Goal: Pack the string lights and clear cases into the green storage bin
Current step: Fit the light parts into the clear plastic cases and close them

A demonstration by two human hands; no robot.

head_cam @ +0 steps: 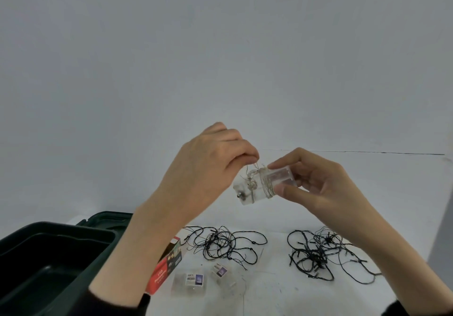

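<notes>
White tabletop [269, 291], plain grey wall behind. Right hand [326, 188] grips a wire-wrapped clear case [259, 188] above the table; left hand [208, 168] pinches its thin wire [255, 167]. Below lie a dark light tangle [220, 244], a second tangle [318, 254], two loose cases [190, 282] and a red box [166, 264]. Green storage bin [93, 266] stands open at the left edge.

The person wore a dark, nearly black top with long sleeves. The left sleeve [110, 303] ended on the forearm, well back from the bare left hand [208, 168]. The right sleeve [421, 309] showed only as a small dark edge, well back from the bare right hand [318, 183].
</notes>
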